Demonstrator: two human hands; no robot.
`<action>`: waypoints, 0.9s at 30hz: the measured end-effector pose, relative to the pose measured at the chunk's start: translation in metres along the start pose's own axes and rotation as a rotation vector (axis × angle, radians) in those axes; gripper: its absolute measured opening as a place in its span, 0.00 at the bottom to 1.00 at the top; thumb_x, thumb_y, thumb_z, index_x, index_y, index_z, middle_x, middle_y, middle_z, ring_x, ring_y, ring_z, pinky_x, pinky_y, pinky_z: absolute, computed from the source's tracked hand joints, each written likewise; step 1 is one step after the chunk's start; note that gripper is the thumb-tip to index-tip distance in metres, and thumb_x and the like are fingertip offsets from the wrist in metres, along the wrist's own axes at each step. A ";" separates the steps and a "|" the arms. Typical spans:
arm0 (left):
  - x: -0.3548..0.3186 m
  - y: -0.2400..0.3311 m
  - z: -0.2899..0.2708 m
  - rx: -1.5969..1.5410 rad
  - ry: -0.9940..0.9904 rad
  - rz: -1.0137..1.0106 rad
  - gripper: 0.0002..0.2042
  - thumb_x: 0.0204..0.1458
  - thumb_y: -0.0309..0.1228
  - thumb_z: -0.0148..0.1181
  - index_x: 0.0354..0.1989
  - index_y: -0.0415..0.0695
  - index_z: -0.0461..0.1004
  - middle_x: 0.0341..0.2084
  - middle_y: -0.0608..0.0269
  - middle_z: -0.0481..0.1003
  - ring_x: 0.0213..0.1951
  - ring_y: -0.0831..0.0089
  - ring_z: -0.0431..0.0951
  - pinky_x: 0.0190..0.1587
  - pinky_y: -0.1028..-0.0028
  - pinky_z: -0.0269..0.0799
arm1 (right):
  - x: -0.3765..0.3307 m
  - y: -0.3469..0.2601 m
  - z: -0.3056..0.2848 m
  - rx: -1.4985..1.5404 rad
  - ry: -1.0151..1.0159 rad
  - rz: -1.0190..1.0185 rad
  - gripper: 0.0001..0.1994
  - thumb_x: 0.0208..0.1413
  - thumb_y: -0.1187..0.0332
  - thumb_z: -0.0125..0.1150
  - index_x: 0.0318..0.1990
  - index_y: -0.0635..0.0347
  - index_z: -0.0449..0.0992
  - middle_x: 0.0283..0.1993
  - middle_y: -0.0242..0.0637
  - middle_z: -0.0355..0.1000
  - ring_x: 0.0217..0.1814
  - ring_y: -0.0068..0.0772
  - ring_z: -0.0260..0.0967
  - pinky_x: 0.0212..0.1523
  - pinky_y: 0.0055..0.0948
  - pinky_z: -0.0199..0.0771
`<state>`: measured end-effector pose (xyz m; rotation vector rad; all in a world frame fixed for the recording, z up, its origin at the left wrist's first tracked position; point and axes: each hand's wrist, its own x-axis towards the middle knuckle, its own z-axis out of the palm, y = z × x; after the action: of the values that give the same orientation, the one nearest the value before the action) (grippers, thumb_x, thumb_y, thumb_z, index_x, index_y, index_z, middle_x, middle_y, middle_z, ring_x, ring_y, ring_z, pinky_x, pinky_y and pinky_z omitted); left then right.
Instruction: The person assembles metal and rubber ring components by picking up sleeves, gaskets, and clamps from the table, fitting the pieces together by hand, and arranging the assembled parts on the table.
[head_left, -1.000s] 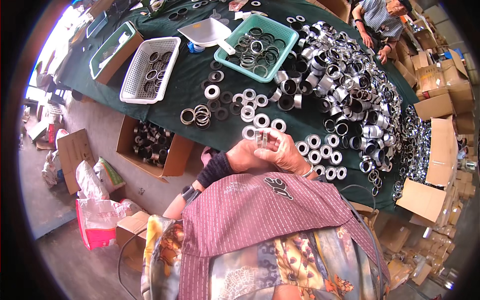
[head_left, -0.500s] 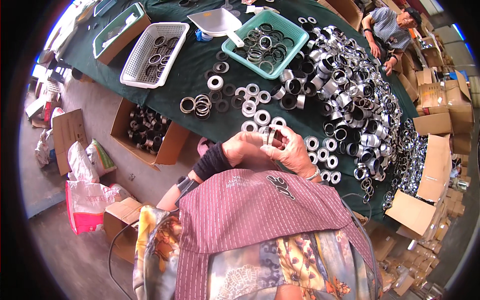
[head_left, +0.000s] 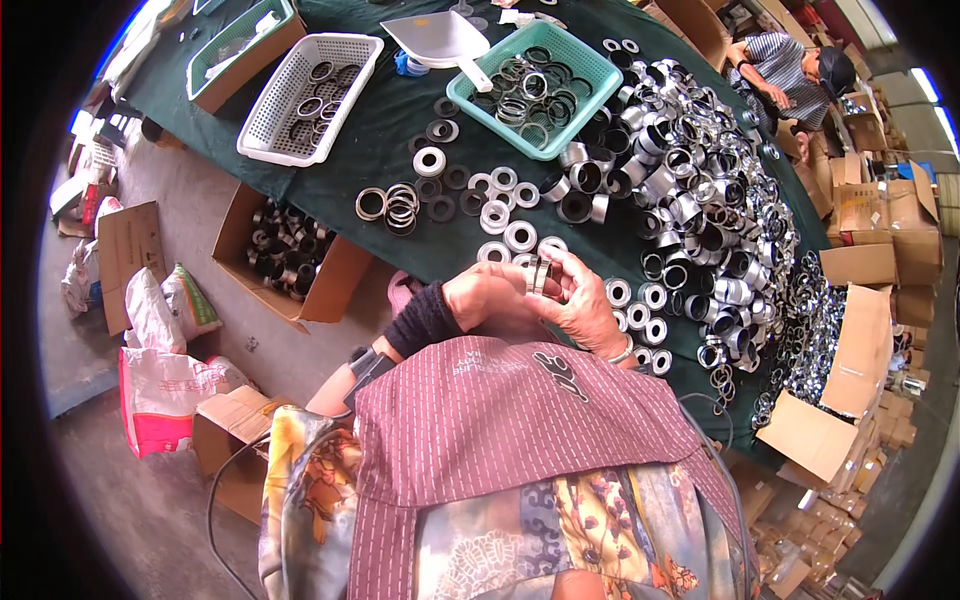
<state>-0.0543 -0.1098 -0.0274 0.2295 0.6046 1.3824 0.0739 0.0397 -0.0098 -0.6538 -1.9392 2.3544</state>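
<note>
Here, both hands meet just over the near edge of the table point(head_left: 400, 110). The left hand point(head_left: 490, 297) and the right hand point(head_left: 585, 305) hold a small stack of metal rings point(head_left: 538, 275) between them. The fingers of both hands are curled in and pinch the stack from each side. The stack is up in the air, not lying on the green cloth.

Right under the hands lie flat white rings point(head_left: 505, 215) in loose rows. Dark rings point(head_left: 440, 185) lie a bit further off. To the right is a big pile of shiny rings point(head_left: 700, 200), heaped high and spilling toward the far edge. Further back sit a teal basket point(head_left: 590, 60) and a white basket point(head_left: 275, 110), each with some rings inside, and a white scoop point(head_left: 440, 38) just beside the teal one. An open box point(head_left: 330, 290) of dark parts stands on the floor below the table edge, to the left of the hands. Another person point(head_left: 785, 75) sits at the far right end.

What could go wrong? The stack is thin and held only at its sides. If one finger lets go a little, I think the rings could slide apart and fall. They might drop among the white rings and get mixed up, or roll off the edge to the floor, maybe into the box. The big pile is close too, so a bump from the right arm could knock some shiny rings loose.
</note>
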 end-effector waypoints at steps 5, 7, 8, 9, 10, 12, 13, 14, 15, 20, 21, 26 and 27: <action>0.004 -0.003 -0.007 0.186 0.044 0.089 0.18 0.52 0.22 0.46 0.51 0.30 0.69 0.46 0.49 0.75 0.47 0.64 0.77 0.52 0.69 0.71 | 0.000 -0.004 0.002 0.015 0.003 0.014 0.31 0.42 0.72 0.74 0.54 0.67 0.63 0.50 0.39 0.69 0.54 0.27 0.68 0.57 0.27 0.68; 0.006 -0.004 -0.009 0.253 0.046 0.107 0.16 0.54 0.23 0.45 0.51 0.30 0.69 0.45 0.48 0.75 0.47 0.64 0.77 0.52 0.70 0.72 | 0.000 -0.003 0.001 0.020 0.002 0.009 0.31 0.42 0.72 0.74 0.53 0.67 0.63 0.50 0.39 0.69 0.54 0.26 0.68 0.56 0.27 0.69; 0.006 -0.005 -0.009 0.135 0.047 0.076 0.16 0.55 0.23 0.46 0.50 0.30 0.69 0.45 0.48 0.75 0.46 0.64 0.78 0.52 0.70 0.72 | 0.001 -0.002 0.001 0.025 0.000 0.004 0.30 0.42 0.72 0.74 0.53 0.66 0.63 0.49 0.39 0.69 0.53 0.26 0.69 0.55 0.26 0.69; 0.008 -0.004 -0.007 0.020 0.044 0.041 0.15 0.56 0.23 0.46 0.50 0.30 0.69 0.45 0.48 0.75 0.46 0.64 0.78 0.52 0.70 0.72 | 0.000 -0.003 -0.001 0.027 0.005 0.003 0.30 0.42 0.72 0.74 0.53 0.66 0.63 0.49 0.39 0.69 0.53 0.26 0.69 0.55 0.26 0.69; 0.009 -0.010 -0.014 0.019 0.046 0.044 0.15 0.56 0.23 0.46 0.50 0.30 0.69 0.45 0.48 0.75 0.46 0.64 0.78 0.52 0.70 0.72 | 0.000 -0.001 -0.002 -0.020 -0.006 -0.005 0.30 0.42 0.72 0.74 0.53 0.66 0.63 0.48 0.38 0.69 0.52 0.25 0.69 0.54 0.25 0.70; 0.013 -0.018 -0.026 -0.001 0.038 0.086 0.15 0.57 0.26 0.48 0.49 0.30 0.70 0.45 0.49 0.75 0.46 0.65 0.78 0.51 0.70 0.72 | 0.000 -0.002 -0.001 -0.068 -0.018 -0.012 0.31 0.42 0.72 0.73 0.53 0.65 0.63 0.47 0.37 0.70 0.51 0.23 0.69 0.52 0.25 0.71; 0.012 -0.017 -0.023 -0.002 0.038 0.087 0.15 0.57 0.26 0.48 0.49 0.30 0.70 0.45 0.49 0.75 0.46 0.65 0.78 0.51 0.70 0.72 | -0.002 -0.006 0.002 -0.085 -0.001 -0.042 0.29 0.42 0.73 0.73 0.52 0.66 0.65 0.46 0.38 0.71 0.48 0.25 0.70 0.50 0.25 0.72; 0.011 -0.016 -0.018 -0.009 0.037 0.089 0.15 0.58 0.27 0.49 0.49 0.31 0.70 0.45 0.50 0.75 0.46 0.66 0.78 0.50 0.71 0.73 | -0.002 -0.008 0.004 -0.103 0.015 -0.071 0.27 0.43 0.74 0.73 0.50 0.67 0.66 0.44 0.38 0.71 0.46 0.26 0.71 0.48 0.25 0.74; 0.009 -0.011 -0.010 -0.016 0.037 0.086 0.15 0.58 0.28 0.50 0.50 0.31 0.71 0.45 0.51 0.75 0.45 0.68 0.78 0.50 0.72 0.73 | -0.002 -0.007 0.003 -0.100 0.017 -0.070 0.27 0.43 0.74 0.73 0.50 0.67 0.66 0.44 0.38 0.71 0.46 0.26 0.71 0.48 0.25 0.74; 0.008 -0.008 -0.004 0.110 0.118 0.051 0.14 0.58 0.27 0.51 0.50 0.33 0.72 0.44 0.55 0.76 0.44 0.73 0.77 0.49 0.76 0.73 | -0.004 -0.010 0.000 -0.670 0.098 -0.158 0.27 0.40 0.73 0.75 0.49 0.66 0.68 0.44 0.37 0.72 0.44 0.26 0.73 0.44 0.26 0.77; 0.008 -0.008 -0.003 0.102 0.122 0.047 0.14 0.57 0.26 0.52 0.50 0.33 0.72 0.44 0.56 0.76 0.43 0.75 0.77 0.49 0.77 0.73 | -0.005 -0.009 0.001 -0.670 0.100 -0.158 0.27 0.40 0.73 0.75 0.49 0.66 0.68 0.44 0.37 0.72 0.44 0.26 0.73 0.44 0.26 0.77; 0.007 -0.014 -0.010 0.054 0.048 0.063 0.13 0.56 0.22 0.52 0.49 0.33 0.73 0.44 0.57 0.76 0.43 0.74 0.77 0.49 0.77 0.72 | -0.007 -0.004 0.001 -0.215 0.064 -0.045 0.27 0.42 0.74 0.73 0.50 0.66 0.68 0.44 0.38 0.72 0.46 0.26 0.72 0.46 0.26 0.76; 0.008 -0.014 -0.012 0.030 0.037 0.051 0.13 0.56 0.21 0.52 0.48 0.33 0.73 0.44 0.57 0.76 0.43 0.74 0.77 0.49 0.77 0.72 | -0.006 -0.005 0.001 -0.216 0.064 -0.043 0.27 0.42 0.74 0.73 0.50 0.66 0.68 0.44 0.38 0.72 0.46 0.26 0.72 0.46 0.26 0.76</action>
<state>-0.0485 -0.1074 -0.0462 0.2451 0.6543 1.4296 0.0783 0.0382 -0.0033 -0.6807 -2.1743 2.0908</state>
